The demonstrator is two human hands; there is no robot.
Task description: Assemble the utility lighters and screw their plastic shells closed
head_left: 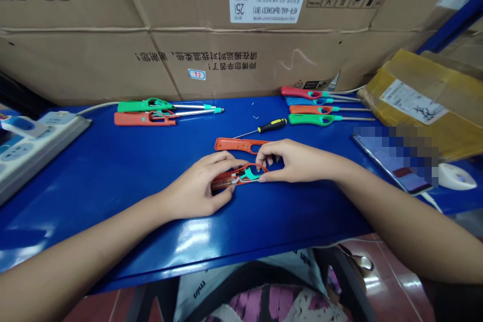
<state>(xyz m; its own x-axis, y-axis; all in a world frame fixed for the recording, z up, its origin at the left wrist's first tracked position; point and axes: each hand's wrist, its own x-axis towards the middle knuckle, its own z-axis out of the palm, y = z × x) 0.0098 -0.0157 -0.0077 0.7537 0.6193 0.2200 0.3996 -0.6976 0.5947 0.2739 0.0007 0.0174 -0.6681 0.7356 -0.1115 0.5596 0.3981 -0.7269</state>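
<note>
An opened orange gas lighter (249,176) lies in its half-shell on the blue table, with a turquoise trigger and a clear brown fuel tank showing inside. My left hand (202,183) closes around its tank end, thumb below and fingers above. At the other end, my right hand (292,161) pinches the shell near the trigger loop; what lies right under those fingertips is partly hidden. Just behind sits the loose orange cover half (236,145), partly covered by my right fingers. A black and yellow screwdriver (272,126) rests with its tip by that cover.
Back left are a green lighter (145,105) and an orange one (143,119) with bare metal tubes. Several coloured lighters (315,119) lie back right, near a yellow package (411,100) and a phone (392,163). A power strip (41,146) borders the left; cardboard (113,60) stands behind.
</note>
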